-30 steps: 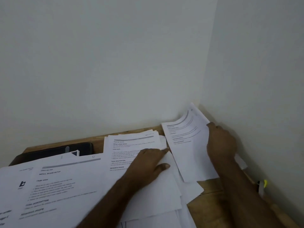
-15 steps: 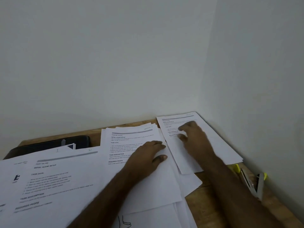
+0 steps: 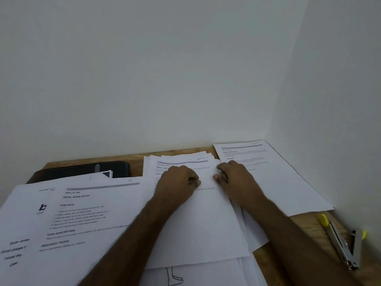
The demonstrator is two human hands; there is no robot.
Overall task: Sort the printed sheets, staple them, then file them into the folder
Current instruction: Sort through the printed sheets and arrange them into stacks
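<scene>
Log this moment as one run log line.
phase: sorting | left hand: on middle stack | right hand: on same stack | stapler: open, untouched | folder: back left

There is only one view, from a camera worn on the person's head, so no part of the scene is shared with a second view. It looks forward and down from above and behind the left hand and the right hand, and both forearms enter from the bottom edge. It faces the corner of two plain white walls, which fill the upper half. The camera is near: the white printed paper sheets under the hands fill the lower part, and the brown wooden table is cut by the bottom and right edges. The wide lens bends the edges.
</scene>
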